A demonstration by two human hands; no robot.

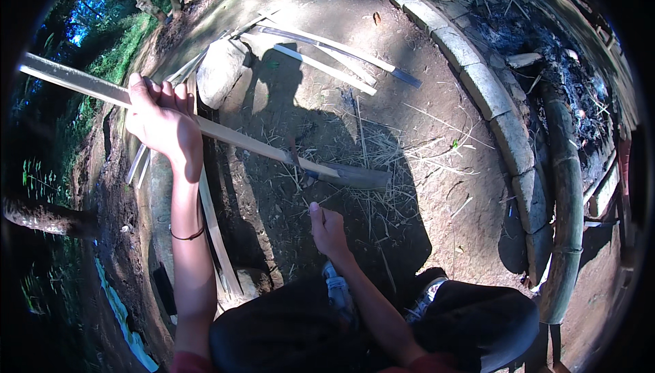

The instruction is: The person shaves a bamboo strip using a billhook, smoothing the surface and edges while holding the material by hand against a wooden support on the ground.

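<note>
My left hand [164, 117], raised at the left, is closed round a long, pale bamboo strip [242, 142]. The strip slants down to the right, its far end low over the ground among shavings. Lower and near the middle, my right hand [329, 231] is a fist with the thumb pointing up toward the strip. A thin, dark, curved knife blade [295, 157] crosses the strip just beyond that fist and lines up with it. The handle is hidden, and shadow blurs the join between blade and hand.
Loose split bamboo strips [327, 66] lie ahead, beside a large pale stone [223, 73]. Thin shavings [382, 189] litter the shaded ground. On the right, a curved block border [481, 86] rings ash [566, 66], with a thick bamboo pole [566, 202] across it.
</note>
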